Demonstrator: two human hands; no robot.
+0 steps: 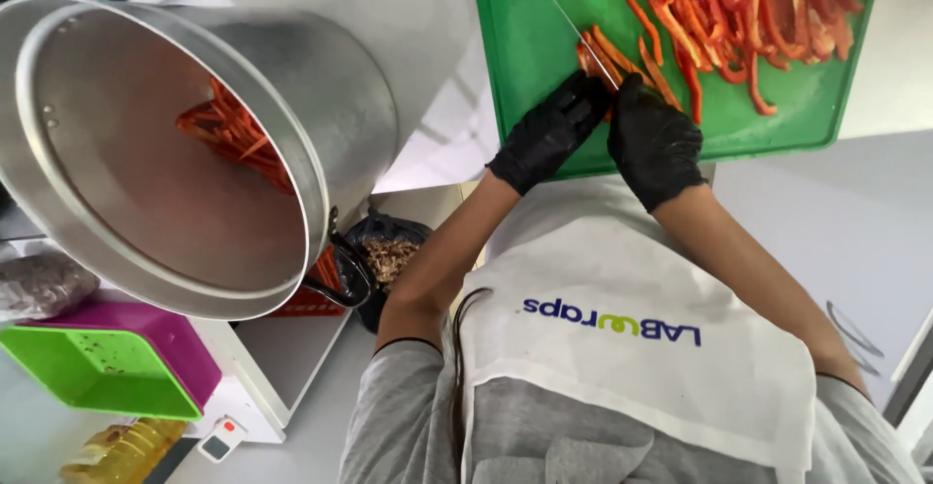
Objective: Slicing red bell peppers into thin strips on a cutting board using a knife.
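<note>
Both hands are in black gloves, side by side at the near edge of the green cutting board point(525, 47).

- Right hand point(656, 139): clenched on the handle of the knife point(573, 22). The handle itself is buried in the glove, so I read the grip from the blade's line.
- Left hand point(549, 134): fingers curled down on the pepper piece point(590, 59), pinning it to the board.
- Key relation: the pepper piece lies just ahead of the left fingertips and touches the blade's left face. The blade's long axis runs away from the right hand, forward and slanting left. The pepper's long axis runs roughly along it, so the cuts come off as long strips. The left hand is nearer the piece.
- Cut strips point(748, 17): loose red-orange pile ahead and right of the right hand. They are thin, curved and glossy.
- Board: matte plastic with a raised rim, on a pale bench point(428, 8).
- Well left of the left hand is a big dull-metal pot point(340, 105), tilted mouth-on to me, with more strips inside point(228, 129).
- Below the pot is a black bag of scraps point(389, 256).
</note>
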